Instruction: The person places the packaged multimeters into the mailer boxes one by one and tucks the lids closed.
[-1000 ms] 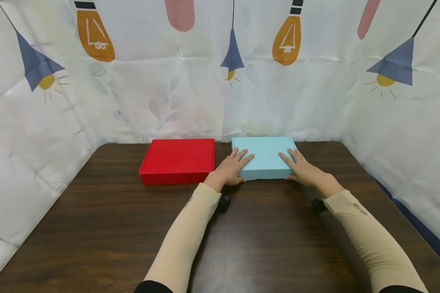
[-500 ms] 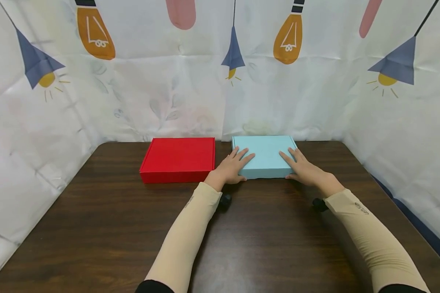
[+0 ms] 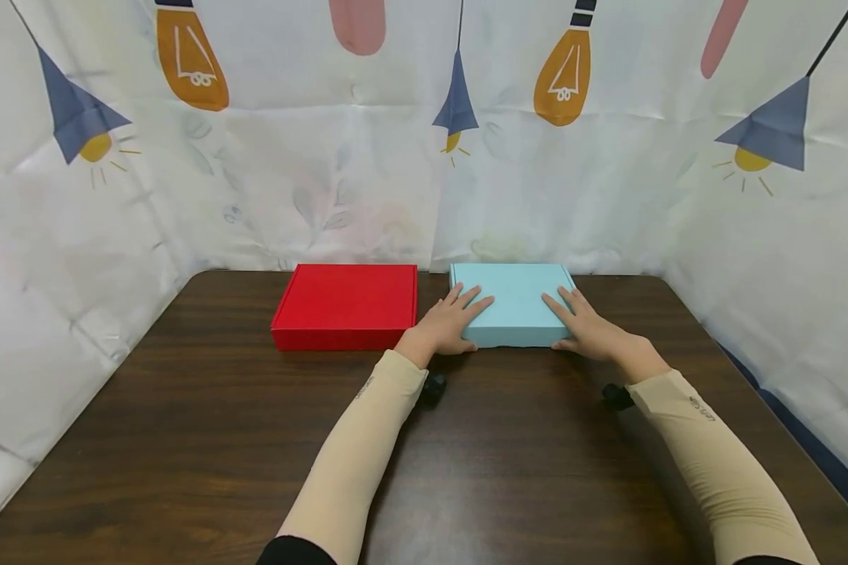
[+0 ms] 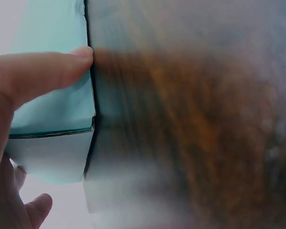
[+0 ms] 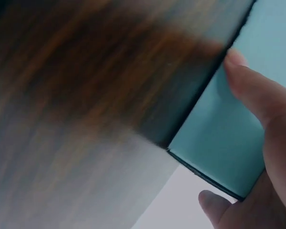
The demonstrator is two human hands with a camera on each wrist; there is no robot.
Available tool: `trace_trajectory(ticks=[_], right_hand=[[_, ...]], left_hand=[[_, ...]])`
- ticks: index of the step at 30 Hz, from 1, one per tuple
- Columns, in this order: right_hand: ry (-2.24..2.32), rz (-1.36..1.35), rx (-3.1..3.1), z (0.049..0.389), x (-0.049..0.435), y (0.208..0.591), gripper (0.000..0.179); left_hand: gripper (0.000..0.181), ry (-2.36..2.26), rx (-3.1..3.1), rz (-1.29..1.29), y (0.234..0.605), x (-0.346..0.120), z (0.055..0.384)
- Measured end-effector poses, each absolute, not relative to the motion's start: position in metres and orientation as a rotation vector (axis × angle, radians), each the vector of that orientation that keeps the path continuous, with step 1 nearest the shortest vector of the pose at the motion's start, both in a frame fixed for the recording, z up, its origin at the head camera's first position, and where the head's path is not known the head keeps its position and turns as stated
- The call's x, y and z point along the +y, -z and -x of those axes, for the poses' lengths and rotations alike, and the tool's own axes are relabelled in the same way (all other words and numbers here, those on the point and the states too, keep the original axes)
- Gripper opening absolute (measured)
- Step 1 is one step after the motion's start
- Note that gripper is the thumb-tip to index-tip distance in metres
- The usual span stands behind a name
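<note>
A light blue lidded box (image 3: 516,298) lies flat at the far side of the brown table. My left hand (image 3: 444,323) is on its left front corner, fingers spread and fairly straight over the top. In the left wrist view, the thumb (image 4: 52,71) rests along the box's front face, its tip at the bottom edge. At the opposite corner, my right hand (image 3: 593,329) has its fingers spread over the lid. Its thumb (image 5: 255,88) presses the front face in the right wrist view. The box's underside is hidden.
A red lidded box (image 3: 353,302) lies to the left of the blue one, a narrow gap between them. Behind the table (image 3: 205,439) hangs a white cloth (image 3: 389,188) printed with lamps and bulbs, which also covers both sides.
Both hands keep their places on the light blue box, and neither box moves on the table. The head view shifts and tilts slightly.
</note>
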State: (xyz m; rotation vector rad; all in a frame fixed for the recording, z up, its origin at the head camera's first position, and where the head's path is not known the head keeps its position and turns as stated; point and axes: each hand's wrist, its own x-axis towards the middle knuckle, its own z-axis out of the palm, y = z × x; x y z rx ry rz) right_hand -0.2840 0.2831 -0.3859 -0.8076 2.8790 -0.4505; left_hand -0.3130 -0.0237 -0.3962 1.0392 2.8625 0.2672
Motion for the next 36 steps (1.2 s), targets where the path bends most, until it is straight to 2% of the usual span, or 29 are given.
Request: trace_trajectory(ticks=[11,19,28,36], right_hand=[[0.482,0.769,2.843,0.287,0.291,0.383,0.095],[0.572,0.733,2.841,0.286,0.294,0.385,0.088],[0.464,0.704,3.007,0.293,0.295,0.38,0.081],[0.435,0.61,3.212,0.297,0.31,0.379,0.08]], left_hand=[[0.089,-0.203,2.871,-0.991,0.39,-0.02,0.308],[0.082,-0.149,2.904,-0.95,0.381,-0.027,0.298],[0.078,-0.193,3.085,-0.816,0.376,-0.076,0.302],[0.083,-0.289,3.225,-0.604,0.366,-0.135,0.301]])
